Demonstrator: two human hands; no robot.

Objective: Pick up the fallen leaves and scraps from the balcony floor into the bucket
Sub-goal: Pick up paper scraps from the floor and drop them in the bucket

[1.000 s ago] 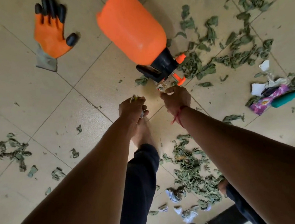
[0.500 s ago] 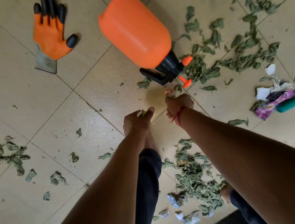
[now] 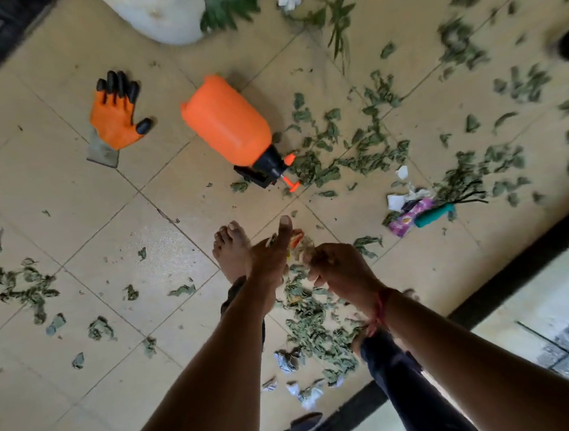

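Mid-frame, left grip (image 3: 270, 256) closed on small scraps (image 3: 272, 239), thumb pointing up. Just beside, right grip (image 3: 339, 269) curled round green leaves (image 3: 308, 247). Below, leaf pile (image 3: 315, 326) on floor (image 3: 162, 253). Higher up, orange sprayer (image 3: 227, 124) and glove (image 3: 116, 123).

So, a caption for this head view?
Left hand and right hand clutch leaf scraps above a leaf-strewn floor, near an orange sprayer and glove.

Tan tiled floor (image 3: 71, 227) (diagonal grout), dark threshold strip (image 3: 521, 263), soft daylight
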